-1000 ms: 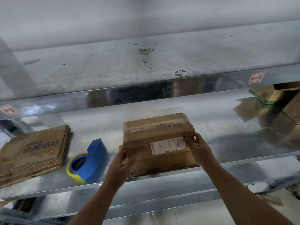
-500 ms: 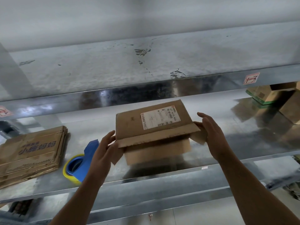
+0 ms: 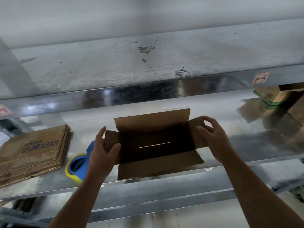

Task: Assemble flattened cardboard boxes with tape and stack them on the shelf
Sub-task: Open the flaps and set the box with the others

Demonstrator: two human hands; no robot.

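Observation:
An opened-up cardboard box (image 3: 158,168) stands on the metal shelf (image 3: 164,186), its open top facing me and all flaps spread outward. A thin line of light shows through the seam in its dark bottom. My left hand (image 3: 102,153) grips the left flap, thumb inside and fingers outside. My right hand (image 3: 212,134) is at the right flap, fingers curled around its edge. A stack of flattened cardboard boxes (image 3: 31,152) lies at the left of the shelf. A blue tape dispenser with yellow tape (image 3: 79,163) lies between that stack and the box, partly behind my left hand.
The upper shelf (image 3: 148,89) runs overhead with a red-marked label (image 3: 258,78) on its edge. More cardboard boxes (image 3: 279,96), one on a green base, stand at the far right of the shelf. A lower shelf rail (image 3: 164,209) runs below.
The box was lying closed-side up with its label on top; both hands have turned it over, so its open top now faces me with the flaps spread.

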